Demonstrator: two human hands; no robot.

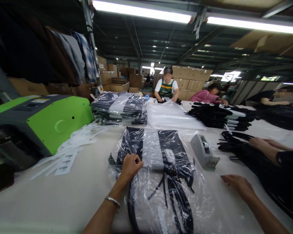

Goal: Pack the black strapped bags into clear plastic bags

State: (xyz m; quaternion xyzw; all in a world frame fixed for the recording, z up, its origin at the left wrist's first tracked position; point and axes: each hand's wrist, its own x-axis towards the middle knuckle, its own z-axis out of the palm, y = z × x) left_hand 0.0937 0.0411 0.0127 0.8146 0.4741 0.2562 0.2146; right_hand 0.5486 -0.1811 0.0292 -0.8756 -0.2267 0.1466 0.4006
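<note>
Head view: a dark bag (166, 139) in a clear plastic cover (205, 201) lies flat on the near middle of the white table (63, 201), a pale band (151, 146) across its body and black straps (177, 191) trailing toward me. My left hand (132, 164) rests on its left part, fingers curled in; I cannot tell whether the tips pinch the film or only press it. My right hand (238, 185) is empty, fingers stretched out low over the table, to the right of the bag and apart from it.

I judge the bag to be fairly light and soft, likely to sag if lifted by one corner. The cover looks slick and loose, so the bag could slide inside it. A better hold seems to be both sides of the body, through film and fabric together, with the loose straps supported.

Just right of the bag stands a grey tape dispenser (201, 151); farther right, a co-worker's hands (266, 146) are at a dark pile. To the left, paper tags (68, 159) lie beside a green machine (61, 120), and a stack of wrapped bags (119, 109) sits on the far side.
</note>
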